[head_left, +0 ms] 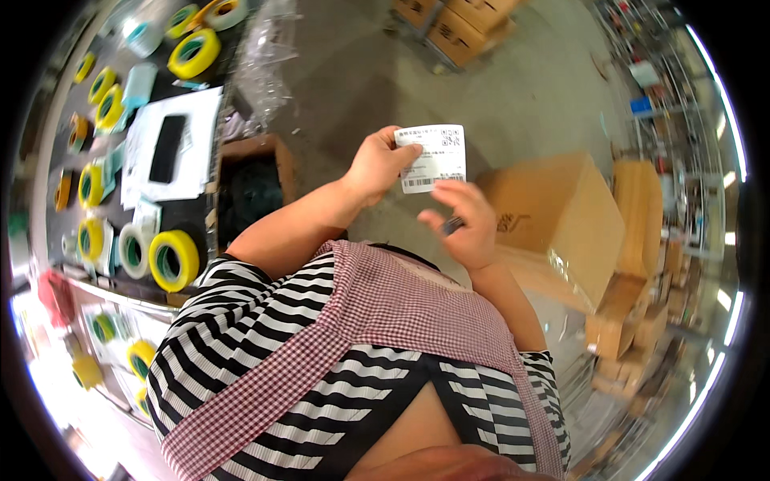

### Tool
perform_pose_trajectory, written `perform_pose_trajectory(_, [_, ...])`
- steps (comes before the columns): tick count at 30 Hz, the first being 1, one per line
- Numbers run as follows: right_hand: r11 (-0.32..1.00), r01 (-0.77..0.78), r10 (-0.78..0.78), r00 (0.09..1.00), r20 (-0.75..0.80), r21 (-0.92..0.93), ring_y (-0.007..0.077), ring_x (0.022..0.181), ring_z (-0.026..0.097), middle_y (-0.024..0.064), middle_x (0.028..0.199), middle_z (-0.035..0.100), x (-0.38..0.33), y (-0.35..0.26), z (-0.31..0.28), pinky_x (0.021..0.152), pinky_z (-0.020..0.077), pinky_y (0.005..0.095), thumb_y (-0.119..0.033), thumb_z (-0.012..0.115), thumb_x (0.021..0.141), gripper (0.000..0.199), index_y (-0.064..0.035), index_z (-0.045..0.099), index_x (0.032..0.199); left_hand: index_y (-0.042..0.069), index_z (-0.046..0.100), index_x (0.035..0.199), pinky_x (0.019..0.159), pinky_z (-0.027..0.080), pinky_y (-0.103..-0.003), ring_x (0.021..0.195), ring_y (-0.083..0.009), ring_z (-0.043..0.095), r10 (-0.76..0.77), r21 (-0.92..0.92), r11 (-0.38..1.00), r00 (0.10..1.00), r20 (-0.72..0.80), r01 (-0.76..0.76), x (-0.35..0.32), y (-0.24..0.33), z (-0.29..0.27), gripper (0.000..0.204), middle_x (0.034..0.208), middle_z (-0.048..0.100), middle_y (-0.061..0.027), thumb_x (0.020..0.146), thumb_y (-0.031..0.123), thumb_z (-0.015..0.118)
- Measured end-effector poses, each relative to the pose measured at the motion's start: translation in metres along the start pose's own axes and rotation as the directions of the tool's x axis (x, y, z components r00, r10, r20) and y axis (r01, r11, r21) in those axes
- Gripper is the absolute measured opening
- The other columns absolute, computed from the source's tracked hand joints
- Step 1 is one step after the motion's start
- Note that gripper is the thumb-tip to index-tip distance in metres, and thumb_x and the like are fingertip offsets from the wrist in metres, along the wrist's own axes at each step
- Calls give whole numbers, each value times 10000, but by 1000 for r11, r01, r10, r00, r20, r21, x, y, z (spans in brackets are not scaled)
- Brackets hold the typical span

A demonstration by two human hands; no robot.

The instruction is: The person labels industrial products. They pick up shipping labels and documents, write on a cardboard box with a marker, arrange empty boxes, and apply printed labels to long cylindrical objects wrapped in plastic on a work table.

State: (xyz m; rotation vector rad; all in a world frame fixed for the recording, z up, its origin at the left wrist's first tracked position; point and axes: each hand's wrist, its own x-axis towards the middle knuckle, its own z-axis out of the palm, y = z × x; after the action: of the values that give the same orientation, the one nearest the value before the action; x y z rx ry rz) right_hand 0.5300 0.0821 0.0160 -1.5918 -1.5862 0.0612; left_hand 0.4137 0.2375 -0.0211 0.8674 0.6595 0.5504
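Smooth grey concrete (345, 72) lies below a thin white label (439, 166), which the left hand (375, 167) pinches at its left side before the person's chest. The right hand (472, 228) is loosely curled near the lower edge, a small dark object (453, 225) at its fingers; whether gripped, one cannot tell. Gripping nearer the margin would probably leave the print clearer and the paper flat. Glossy, ring-shaped yellow tape (192, 260) sits on the dark counter (186, 215); rightward stands a matte cardboard box (537, 212).

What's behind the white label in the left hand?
Grey floor shows beyond the top of the white label. The left hand grips its left edge, thumb in front. Whatever lies directly behind it is covered.
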Motion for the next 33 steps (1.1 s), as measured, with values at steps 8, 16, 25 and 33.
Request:
perform_pose_trajectory(8, [420, -670, 844, 536, 6, 612, 61, 623, 508, 4, 844, 634, -112, 71, -143, 533, 387, 224, -148, 782, 824, 260, -2, 656, 998, -35, 611, 1140, 726, 500, -283, 872, -122, 609, -152, 471, 882, 945, 291, -3, 0, -71, 155, 274, 1017, 675, -78, 888, 64, 657])
perform_pose_trajectory(16, [170, -718, 978, 210, -23, 675, 73, 597, 483, -25, 737, 586, -291, 186, -298, 528, 376, 249, -126, 733, 870, 122, -55, 672, 948, -18, 392, 1440, 805, 534, -299, 964, -178, 640, -341, 508, 854, 861, 378, 115, -17, -218, 331, 586, 1254, 577, -116, 914, 75, 631])
perform_pose_trajectory(25, [263, -789, 963, 181, -200, 555, 90, 553, 486, 11, 706, 595, -382, 368, -466, 498, 384, 259, -155, 764, 821, 179, -14, 674, 883, -11, 529, 1311, 816, 500, -269, 897, -109, 601, -388, 750, 658, 824, 414, -67, -1, -307, 419, 404, 1126, 616, -50, 932, 93, 621])
perform_pose_trajectory(33, [191, -883, 982, 165, -97, 430, 122, 578, 515, 44, 767, 619, -383, 439, -470, 503, 415, 277, -173, 809, 763, 304, -9, 627, 943, -8, 547, 1282, 874, 506, -294, 947, -133, 630, -421, 799, 592, 803, 421, -108, 17, -323, 461, 412, 1138, 626, -71, 913, 143, 651])
